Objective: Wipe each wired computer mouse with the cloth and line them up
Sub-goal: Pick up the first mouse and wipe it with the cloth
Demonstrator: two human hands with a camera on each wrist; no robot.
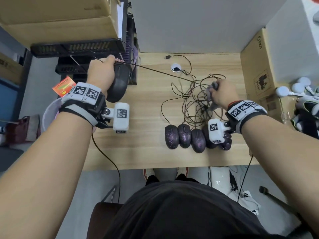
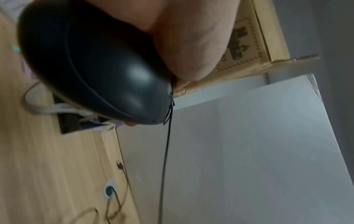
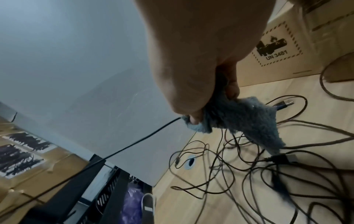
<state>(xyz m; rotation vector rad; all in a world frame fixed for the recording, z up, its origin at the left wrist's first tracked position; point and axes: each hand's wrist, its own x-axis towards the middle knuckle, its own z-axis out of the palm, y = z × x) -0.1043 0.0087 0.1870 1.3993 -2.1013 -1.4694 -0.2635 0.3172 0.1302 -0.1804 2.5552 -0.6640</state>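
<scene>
My left hand grips a plain black wired mouse, raised over the desk's left edge. Its thin black cable runs taut to my right hand, which pinches it inside a blue-grey cloth. Several dark purple-speckled mice lie side by side near the front of the wooden desk; the rightmost ones are partly hidden behind my right wrist camera. Their brown cables lie tangled behind them.
Black slotted trays and cardboard boxes stand at the back left. A large cardboard box closes off the right side. A cable hole and a loose USB plug are near the grey back wall.
</scene>
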